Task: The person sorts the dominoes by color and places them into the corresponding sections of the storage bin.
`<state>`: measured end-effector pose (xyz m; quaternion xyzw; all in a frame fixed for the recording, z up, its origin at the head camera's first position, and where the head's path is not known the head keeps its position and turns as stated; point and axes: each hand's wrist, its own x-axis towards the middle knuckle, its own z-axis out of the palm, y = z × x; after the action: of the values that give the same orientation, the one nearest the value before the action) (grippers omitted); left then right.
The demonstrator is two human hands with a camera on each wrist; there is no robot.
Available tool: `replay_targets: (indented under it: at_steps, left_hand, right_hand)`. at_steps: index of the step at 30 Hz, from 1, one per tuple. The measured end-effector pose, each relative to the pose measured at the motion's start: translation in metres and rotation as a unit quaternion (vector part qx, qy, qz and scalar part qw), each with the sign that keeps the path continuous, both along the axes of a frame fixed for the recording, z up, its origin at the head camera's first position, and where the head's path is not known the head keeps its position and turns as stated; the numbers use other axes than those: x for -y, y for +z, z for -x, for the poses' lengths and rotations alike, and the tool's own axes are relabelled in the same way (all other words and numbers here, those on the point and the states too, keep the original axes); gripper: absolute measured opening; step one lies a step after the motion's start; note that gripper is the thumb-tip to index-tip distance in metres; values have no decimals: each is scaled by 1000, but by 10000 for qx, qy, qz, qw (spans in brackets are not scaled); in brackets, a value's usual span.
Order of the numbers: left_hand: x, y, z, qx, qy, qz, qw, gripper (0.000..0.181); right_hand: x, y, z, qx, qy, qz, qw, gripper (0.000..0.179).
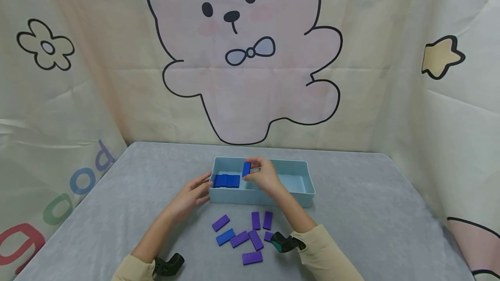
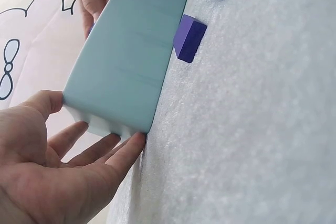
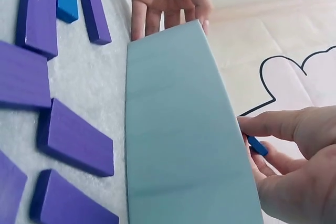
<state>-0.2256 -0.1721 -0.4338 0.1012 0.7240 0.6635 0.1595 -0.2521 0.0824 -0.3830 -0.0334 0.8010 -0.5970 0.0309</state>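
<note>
A light blue box (image 1: pixel 261 197) with a divided inside stands on the table. Several blue blocks (image 1: pixel 226 181) lie in its left compartment. My right hand (image 1: pixel 266 178) pinches another blue block (image 1: pixel 246 169) between thumb and fingers, above the box near its middle; in the right wrist view this block (image 3: pixel 257 145) shows beyond the box wall. My left hand (image 1: pixel 191 196) touches the box's left end. In the left wrist view the spread, fairly straight fingers (image 2: pixel 126 156) rest against that end wall, the thumb near its top edge.
In front of the box lie several purple blocks (image 1: pixel 252 258) and one blue block (image 1: pixel 225 237) on the grey tablecloth (image 1: pixel 371 229). A printed curtain (image 1: pixel 371 112) hangs behind and at both sides of the table. Dark wrist devices (image 1: pixel 169 265) sit at both cuffs.
</note>
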Motion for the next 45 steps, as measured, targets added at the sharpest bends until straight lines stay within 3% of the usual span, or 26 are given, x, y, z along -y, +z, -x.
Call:
replay_targets:
  at_steps: [4, 9, 14, 18, 21, 28, 33, 45]
  left_hand:
    - [0, 0, 0, -16, 14, -30, 10000, 63]
    - [0, -1, 0, -51, 36, -24, 10000, 63]
    - [0, -1, -1, -74, 54, 5, 10000, 63]
    - [0, -1, -1, -57, 85, 18, 9999, 63]
    - [0, -2, -1, -51, 87, 30, 9999, 63]
    - [0, -2, 0, -68, 62, 3, 10000, 63]
    - [0, -2, 0, -49, 65, -13, 10000, 63]
    - [0, 0, -1, -29, 44, -19, 10000, 63]
  right_hand:
    - [-2, 1, 0, -465, 120, -612, 9970, 50]
    - [-6, 1, -1, -1082, 258, -1356, 9845, 47]
    - [-8, -3, -4, -1235, 92, -1714, 9774, 42]
    - [-10, -9, -1, -1072, -55, -1765, 9784, 41]
    - [-12, -13, 2, -694, -63, -1657, 9837, 40]
    - [-15, -17, 9, 123, 271, -1392, 9898, 44]
    - [-14, -18, 13, 361, 467, -1469, 9874, 45]
    - [-2, -18, 18, 686, 242, -1872, 9796, 43]
